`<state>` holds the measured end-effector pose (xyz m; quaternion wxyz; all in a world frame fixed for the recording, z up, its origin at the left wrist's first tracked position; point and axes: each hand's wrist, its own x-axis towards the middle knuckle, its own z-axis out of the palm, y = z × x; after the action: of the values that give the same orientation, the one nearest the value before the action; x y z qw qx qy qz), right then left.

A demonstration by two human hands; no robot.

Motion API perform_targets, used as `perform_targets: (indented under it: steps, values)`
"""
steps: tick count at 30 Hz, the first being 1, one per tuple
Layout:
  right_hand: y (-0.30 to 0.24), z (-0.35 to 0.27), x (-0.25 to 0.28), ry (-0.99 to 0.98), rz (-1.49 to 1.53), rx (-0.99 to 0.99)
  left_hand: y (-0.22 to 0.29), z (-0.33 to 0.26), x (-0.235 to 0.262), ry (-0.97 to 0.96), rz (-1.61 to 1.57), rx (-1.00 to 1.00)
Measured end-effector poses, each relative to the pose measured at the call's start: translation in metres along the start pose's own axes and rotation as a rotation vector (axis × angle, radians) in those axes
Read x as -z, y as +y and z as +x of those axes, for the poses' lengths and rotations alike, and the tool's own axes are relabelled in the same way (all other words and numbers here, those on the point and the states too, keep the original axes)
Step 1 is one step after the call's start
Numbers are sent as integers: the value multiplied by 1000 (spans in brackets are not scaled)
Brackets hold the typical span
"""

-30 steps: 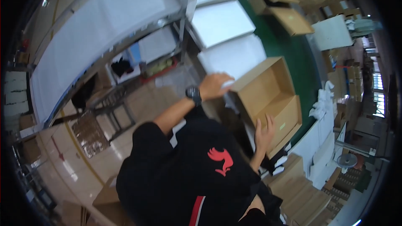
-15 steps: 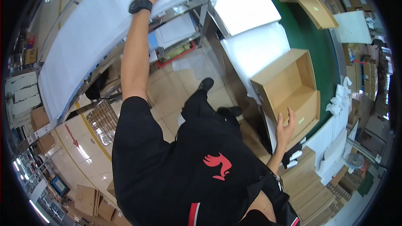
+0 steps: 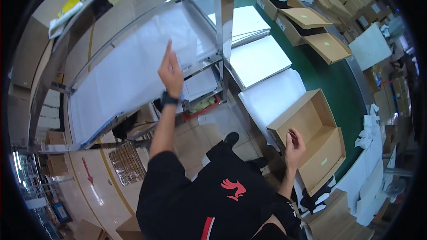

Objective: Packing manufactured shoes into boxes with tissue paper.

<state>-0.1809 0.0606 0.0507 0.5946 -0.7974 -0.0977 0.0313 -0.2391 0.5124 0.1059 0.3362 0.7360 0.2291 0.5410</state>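
Note:
My left hand (image 3: 171,71), with a dark watch at its wrist, is above a stack of thin white sheets (image 3: 120,75) on a metal rack. Its fingers are stretched and nothing shows in them. My right hand (image 3: 294,150) hovers over the near side of an open brown cardboard box (image 3: 318,129), fingers loosely bent and apart, holding nothing I can see. The box's inside is bare and its lid is folded back toward me. A pile of white sheets (image 3: 275,95) lies just beyond the box, on the green-topped bench (image 3: 342,102).
Farther along the bench lie white stacks (image 3: 260,62) and more open boxes (image 3: 311,18), one with black items inside. A metal post (image 3: 222,13) stands between rack and bench. Crumpled white paper (image 3: 368,126) hangs at the right edge. Black items (image 3: 313,200) lie below the box.
My left hand has lifted off the white sheets and drawn back toward me. My right hand's fingers have bent more beside the box. The view has shifted, showing more of the rack and bench.

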Motion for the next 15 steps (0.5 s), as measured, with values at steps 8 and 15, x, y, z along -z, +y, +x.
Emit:
perform_targets:
  steps: [8,15]
  values:
    - [-75,93,-74,-845,557,-306,101,-179,-16,-232,-71,-174]
    - [-120,124,-47,-407,-210,228,135,-222,-5,-551,25,-291]
